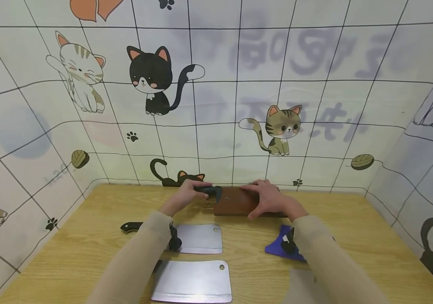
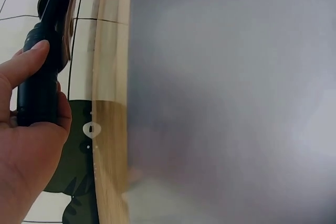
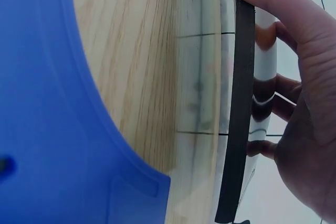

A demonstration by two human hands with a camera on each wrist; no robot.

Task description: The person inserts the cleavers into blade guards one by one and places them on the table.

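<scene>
Black handle: left hand, fingers clamped
Brown case: right hand, fingers clamped — surface's far edge
Cleavers: unheld — handling seems unfinished

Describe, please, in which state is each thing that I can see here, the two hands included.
Black handle: gripped
Left hand: curled round the black handle
Brown piece: held
Right hand: gripping the brown piece
Far cleaver blade: bare, lying flat
Near cleaver blade: bare, lying flat
Blue piece: lying flat, partly covered
Pale item: partly covered, otherwise unclear
</scene>
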